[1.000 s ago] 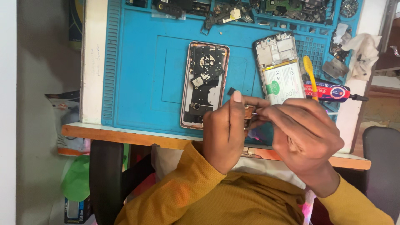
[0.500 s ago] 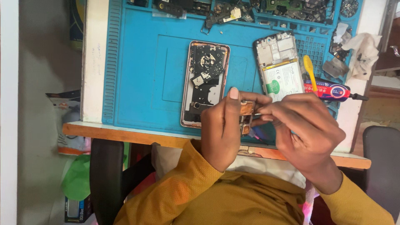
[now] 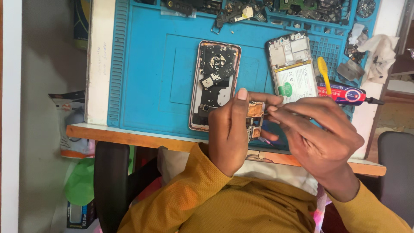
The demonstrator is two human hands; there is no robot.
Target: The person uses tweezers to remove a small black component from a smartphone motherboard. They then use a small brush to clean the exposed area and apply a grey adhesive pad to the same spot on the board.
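My left hand [image 3: 230, 129] grips a small circuit board [image 3: 255, 117] with copper-coloured patches, held just above the front edge of the blue work mat [image 3: 151, 77]. My right hand [image 3: 319, 136] is closed on a thin tool whose tip touches the top of the board; most of the tool is hidden by my fingers. An opened phone frame [image 3: 215, 73] lies on the mat just beyond my left hand. A second opened phone with a white battery [image 3: 293, 71] lies beyond my right hand.
A yellow pry tool [image 3: 323, 71] and a red-and-black glue tube [image 3: 345, 94] lie right of the second phone. Loose parts fill the mat's back trays [image 3: 302, 8]. A crumpled white cloth [image 3: 381, 54] sits at the right. The wooden table edge [image 3: 129, 136] runs below.
Both hands have shifted slightly; the board is now more exposed between them and my right hand's tool tip rests at its upper edge.
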